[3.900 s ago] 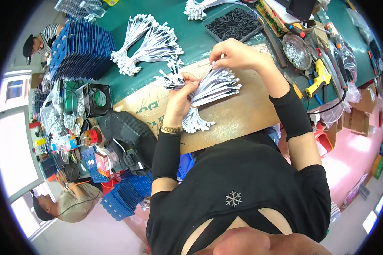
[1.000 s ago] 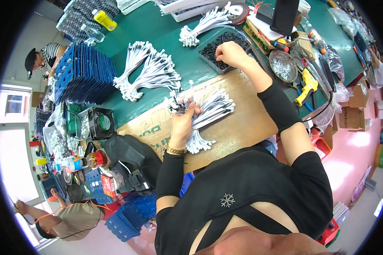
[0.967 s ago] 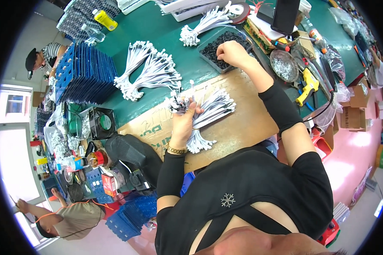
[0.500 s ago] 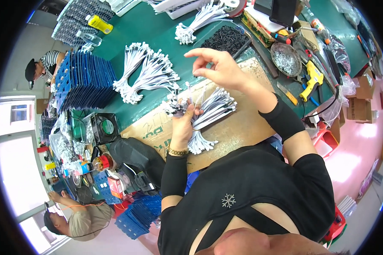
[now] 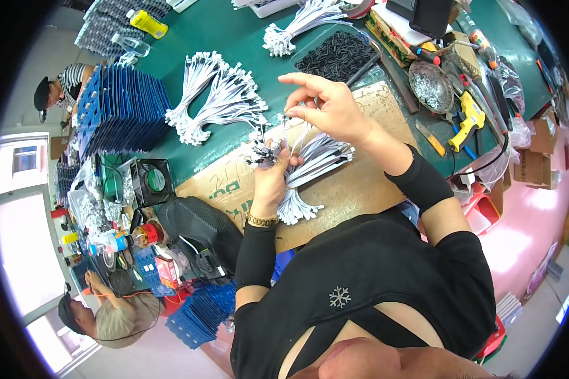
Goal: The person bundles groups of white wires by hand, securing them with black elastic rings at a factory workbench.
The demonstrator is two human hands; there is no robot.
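Note:
My left hand (image 5: 273, 180) is closed around a bunch of short white cables (image 5: 325, 158) with small connectors, held above a cardboard sheet (image 5: 354, 196). Some dark connector ends (image 5: 262, 153) stick out by its thumb. Just above it is my right hand (image 5: 329, 110), index finger stretched out, thumb and another fingertip pinched at the upright end of one white cable (image 5: 283, 124). The exact grip is partly hidden. Below the left hand, a fan of white cable ends (image 5: 297, 208) hangs over the cardboard.
More white cable bundles (image 5: 227, 104) lie on the green table (image 5: 246, 38). Behind are a tray of small black parts (image 5: 338, 55), a metal bowl (image 5: 431, 85) and a yellow glue gun (image 5: 468, 120). Stacked blue panels (image 5: 123, 107) stand left, with two people (image 5: 123, 322) beyond.
My right hand has lowered slightly, bringing its thumb and fingertip to the raised cable end. The left hand keeps its hold on the bunch. The view has shifted a little.

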